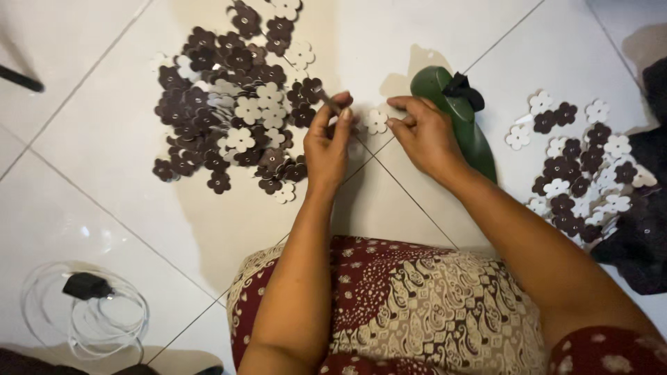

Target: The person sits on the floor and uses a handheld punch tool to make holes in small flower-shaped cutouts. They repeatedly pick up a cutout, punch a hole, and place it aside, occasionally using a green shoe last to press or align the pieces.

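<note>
the left hand (pixel 328 142) is closed around a thin dark tool (pixel 328 101), pinched between thumb and fingers; the tool's long axis runs from about ten o'clock down to four o'clock, its upper end pointing toward ten o'clock, its lower end hidden in the fingers; the right hand (pixel 425 133) is pinched shut on a white flower-shaped cutout (pixel 376 121), which lies flat just above the floor between the two hands, at three o'clock from the left hand's fingertips; at twelve to one o'clock from the right hand a green shoe-shaped form (pixel 472 135) lies on the white tiled floor (pixel 104 194), its long axis running eleven to five o'clock, with a black bow (pixel 464 89) on its upper end; at nine to eleven o'clock from the left hand spreads a large pile of brown and white flower cutouts (pixel 229 111); at three o'clock from the right hand lies a smaller heap of the same cutouts (pixel 580 170); at six o'clock is the patterned red and cream cloth (pixel 417 305) on the lap; far at eight o'clock lies a coiled white cable with a black plug (pixel 87 305).
</note>
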